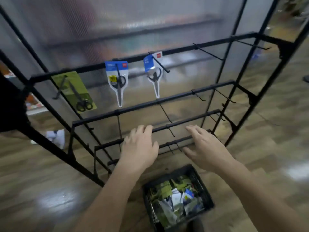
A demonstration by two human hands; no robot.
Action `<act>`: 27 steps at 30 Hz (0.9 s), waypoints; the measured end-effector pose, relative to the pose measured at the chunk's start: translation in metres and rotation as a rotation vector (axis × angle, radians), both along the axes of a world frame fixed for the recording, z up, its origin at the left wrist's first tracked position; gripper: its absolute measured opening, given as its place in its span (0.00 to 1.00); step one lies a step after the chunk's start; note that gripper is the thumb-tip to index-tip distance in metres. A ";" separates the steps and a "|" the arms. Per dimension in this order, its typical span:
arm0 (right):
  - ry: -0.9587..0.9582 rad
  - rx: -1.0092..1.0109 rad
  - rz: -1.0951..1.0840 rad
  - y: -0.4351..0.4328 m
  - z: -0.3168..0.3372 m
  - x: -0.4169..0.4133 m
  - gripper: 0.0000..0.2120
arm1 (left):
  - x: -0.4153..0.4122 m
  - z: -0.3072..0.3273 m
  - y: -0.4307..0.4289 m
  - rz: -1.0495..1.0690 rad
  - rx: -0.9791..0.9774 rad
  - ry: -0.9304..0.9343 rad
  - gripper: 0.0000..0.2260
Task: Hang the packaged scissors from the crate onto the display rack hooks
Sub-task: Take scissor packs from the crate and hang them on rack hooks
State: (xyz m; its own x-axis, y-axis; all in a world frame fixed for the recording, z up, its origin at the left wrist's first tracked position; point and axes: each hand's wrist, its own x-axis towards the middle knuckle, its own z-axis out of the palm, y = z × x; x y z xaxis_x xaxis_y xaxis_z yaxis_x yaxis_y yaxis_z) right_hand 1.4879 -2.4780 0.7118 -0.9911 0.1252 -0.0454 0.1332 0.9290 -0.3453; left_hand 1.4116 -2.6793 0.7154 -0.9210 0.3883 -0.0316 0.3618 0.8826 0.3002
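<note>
A black display rack (184, 96) with hooks stands before me. Its top bar carries a green scissors pack (75, 91) at the left, a blue-and-white scissors pack (117, 81) in the middle and a second blue-and-white pack (153, 72) to its right. On the floor below sits a black crate (195, 174) holding several more packs. My left hand (140, 148) and my right hand (207, 146) hover over the lower bars, above the crate, fingers spread and holding nothing.
Bare hooks (209, 51) stick out along the right part of the top bar and on the lower bars. A frosted panel backs the rack. A white shoe (56, 136) shows on the wooden floor at the left, behind the rack.
</note>
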 end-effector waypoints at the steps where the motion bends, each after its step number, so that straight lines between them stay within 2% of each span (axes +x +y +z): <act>1: -0.013 0.034 -0.021 0.000 -0.002 0.009 0.32 | 0.002 -0.004 0.004 -0.038 -0.006 0.000 0.22; 8: -0.103 0.098 -0.139 0.002 -0.003 0.047 0.33 | 0.025 -0.024 0.019 -0.172 0.080 -0.056 0.20; 12: -0.143 0.108 -0.115 -0.001 -0.008 0.039 0.33 | 0.031 -0.036 0.004 -0.141 0.084 -0.113 0.21; 15: -0.200 0.120 -0.060 -0.004 -0.023 0.026 0.28 | 0.034 -0.052 -0.010 -0.072 0.047 -0.154 0.21; 20: -0.323 0.127 0.035 0.009 -0.065 0.011 0.30 | 0.042 -0.093 -0.010 0.038 -0.011 -0.265 0.25; 22: -0.386 0.115 0.059 0.022 -0.091 0.006 0.29 | 0.046 -0.118 -0.001 0.069 -0.018 -0.323 0.27; 27: -0.561 0.062 0.132 0.061 -0.186 0.000 0.28 | 0.065 -0.201 0.033 0.130 -0.029 -0.474 0.24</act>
State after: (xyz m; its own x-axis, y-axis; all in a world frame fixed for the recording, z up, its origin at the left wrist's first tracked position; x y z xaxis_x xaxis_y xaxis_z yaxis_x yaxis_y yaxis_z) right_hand 1.4881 -2.4169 0.5263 -0.8250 0.0211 -0.5647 0.1615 0.9665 -0.1997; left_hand 1.4761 -2.6464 0.5145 -0.8435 0.2636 -0.4680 0.0776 0.9219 0.3795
